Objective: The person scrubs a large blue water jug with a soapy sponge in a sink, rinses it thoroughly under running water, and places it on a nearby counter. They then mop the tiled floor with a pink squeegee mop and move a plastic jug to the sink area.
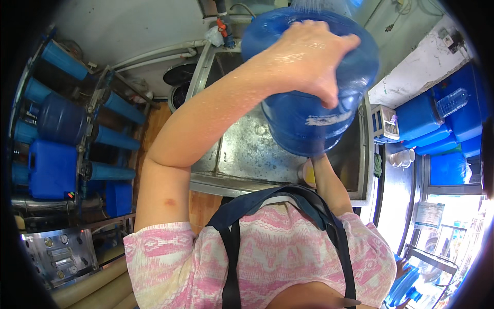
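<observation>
Head view: upper centre, my left hand (312, 63) spreads wide on a blue water-cooler jug (301, 112), seemingly mid-rinse; turning it needs steady support; right hand hidden, grip I can't tell.

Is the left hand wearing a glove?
No, the left hand is bare, with its fingers spread over the big blue jug.

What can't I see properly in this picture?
In the head view:
Right hand: hidden behind the big blue jug.
Yellow thing: partly covered by the jug and right forearm.
Where the water spray starts: cut off by the top edge.
Gauges: dials too small to read.
</observation>
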`<move>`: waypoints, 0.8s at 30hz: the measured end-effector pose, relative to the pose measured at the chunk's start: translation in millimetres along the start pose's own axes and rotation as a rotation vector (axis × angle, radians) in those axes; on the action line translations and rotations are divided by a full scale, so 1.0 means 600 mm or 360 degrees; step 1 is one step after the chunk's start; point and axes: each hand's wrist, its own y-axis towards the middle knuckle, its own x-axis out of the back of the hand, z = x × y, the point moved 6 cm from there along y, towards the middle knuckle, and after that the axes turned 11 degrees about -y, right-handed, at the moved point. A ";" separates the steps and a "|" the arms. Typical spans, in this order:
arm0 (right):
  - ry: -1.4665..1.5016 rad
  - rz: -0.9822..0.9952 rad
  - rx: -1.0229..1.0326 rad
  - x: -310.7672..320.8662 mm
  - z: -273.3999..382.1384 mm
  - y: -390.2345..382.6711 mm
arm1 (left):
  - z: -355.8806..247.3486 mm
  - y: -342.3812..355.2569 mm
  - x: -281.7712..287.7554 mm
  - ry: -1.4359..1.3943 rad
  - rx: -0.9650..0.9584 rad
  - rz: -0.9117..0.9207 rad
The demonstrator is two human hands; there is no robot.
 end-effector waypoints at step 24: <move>0.0007 0.0084 -0.0082 -0.005 0.002 -0.007 | -0.146 0.117 -0.023 0.0353 -0.0140 0.0509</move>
